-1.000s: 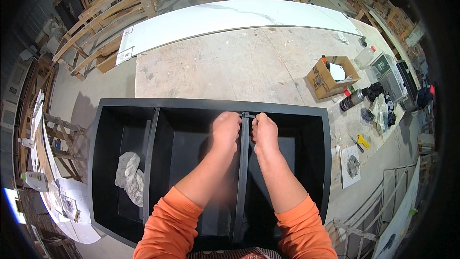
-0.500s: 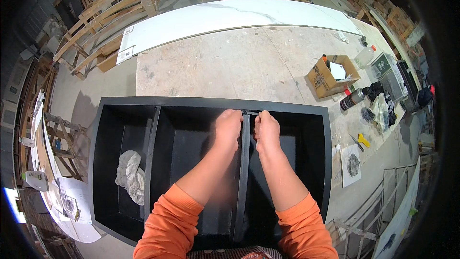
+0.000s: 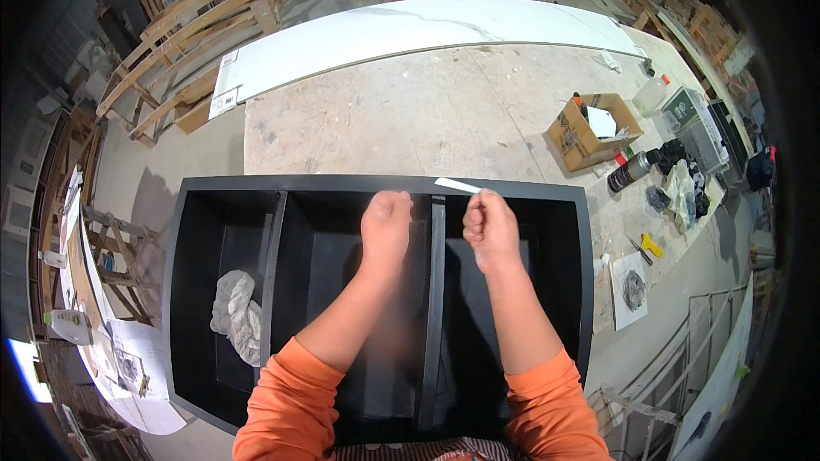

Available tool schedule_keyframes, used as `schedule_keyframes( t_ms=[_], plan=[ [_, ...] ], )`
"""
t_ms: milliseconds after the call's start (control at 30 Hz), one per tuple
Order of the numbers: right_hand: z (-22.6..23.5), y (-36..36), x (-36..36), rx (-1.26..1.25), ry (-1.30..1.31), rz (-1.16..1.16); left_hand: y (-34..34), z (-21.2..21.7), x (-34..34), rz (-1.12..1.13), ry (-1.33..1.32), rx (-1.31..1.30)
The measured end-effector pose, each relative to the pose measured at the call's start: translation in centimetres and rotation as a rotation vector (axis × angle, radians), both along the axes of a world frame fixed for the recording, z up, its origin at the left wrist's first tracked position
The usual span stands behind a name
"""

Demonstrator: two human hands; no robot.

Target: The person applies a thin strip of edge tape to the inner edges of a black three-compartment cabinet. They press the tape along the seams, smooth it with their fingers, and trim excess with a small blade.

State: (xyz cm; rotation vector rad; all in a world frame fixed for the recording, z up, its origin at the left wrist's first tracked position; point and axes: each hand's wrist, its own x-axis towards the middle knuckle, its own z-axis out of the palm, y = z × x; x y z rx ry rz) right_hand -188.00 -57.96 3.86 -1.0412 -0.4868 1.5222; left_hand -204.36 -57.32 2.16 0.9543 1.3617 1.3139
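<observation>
Pinched in my right hand (image 3: 493, 230) is a thin white strip (image 3: 457, 185), which points left over the far rim. Its exact kind I cannot make out. My left hand (image 3: 387, 226) is closed above the middle compartment, and whatever its fingers may hold is hidden. Both hands hover over a black three-compartment box (image 3: 359, 183), one on each side of its right divider (image 3: 434, 307). In the left compartment lies a crumpled whitish cloth (image 3: 237, 314).
Beyond the box stretches a stained worktable (image 3: 384, 119) with a long white slab (image 3: 376, 30) at its back. To the right are a cardboard box (image 3: 589, 141), a dark spray can (image 3: 628, 172), a yellow-handled scraper (image 3: 651, 245) and a white tile (image 3: 629, 290) with a dark smudge.
My hands, together at the right divider's far end before, have moved apart, left and right. The white strip now shows plainly in my right hand.
</observation>
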Motion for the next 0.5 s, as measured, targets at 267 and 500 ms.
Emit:
schedule_keyframes(
  t_ms=[267, 500],
  plan=[
    [4.5, -2.2, 3.1, 0.017, -0.059, -0.104, 1.3, 3.3, 0.2, -0.323, 0.978, 0.449],
    [5.3, -6.5, 6.0, -0.014, -0.187, -0.017, 2.7, 3.0, 0.7, -0.411, 1.109, 0.605]
  ],
)
